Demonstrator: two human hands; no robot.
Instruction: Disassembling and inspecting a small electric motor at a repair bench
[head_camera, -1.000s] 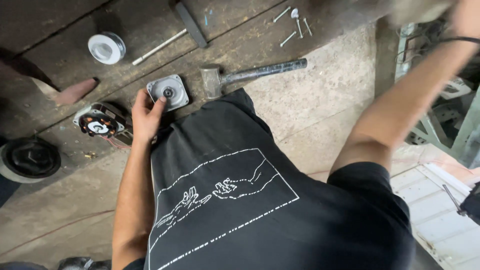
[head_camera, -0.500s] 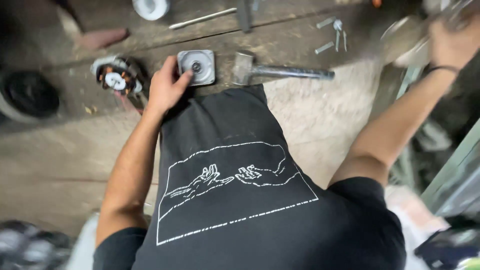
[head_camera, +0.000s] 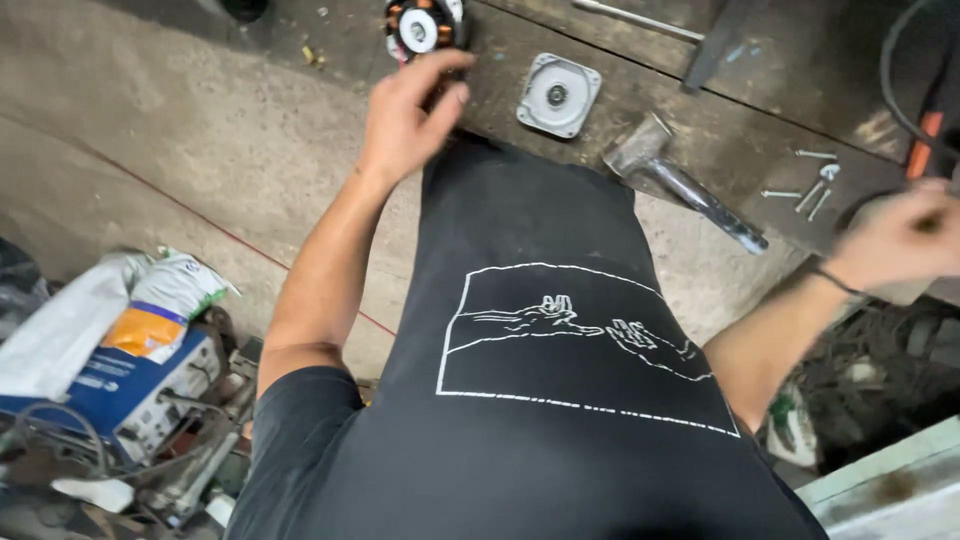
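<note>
Dark wooden bench (head_camera: 620, 130) carried a motor stator (head_camera: 422, 28); just below it hovered the unclenched left hand (head_camera: 408, 120), empty. Probably heavy, rigid; grasp its rim. Right hand (head_camera: 895, 240) blurred, grip unclear.

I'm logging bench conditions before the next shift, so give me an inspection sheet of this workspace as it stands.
Surface: dark, worn wooden bench with scuffs; bare concrete floor beside it.
Job's things: motor stator with copper windings at the bench edge; square grey end plate lying flat, apart from it.
Clutter: hammer, loose bolts, metal rod.
Hands: left hand open, just below the stator, contact unclear; right hand blurred at a pale object, grip unclear.
Cables: black cable at upper right; wires by the blue and white machine.
Surroundings: white sacks on that machine, scrap metal around it.
</note>
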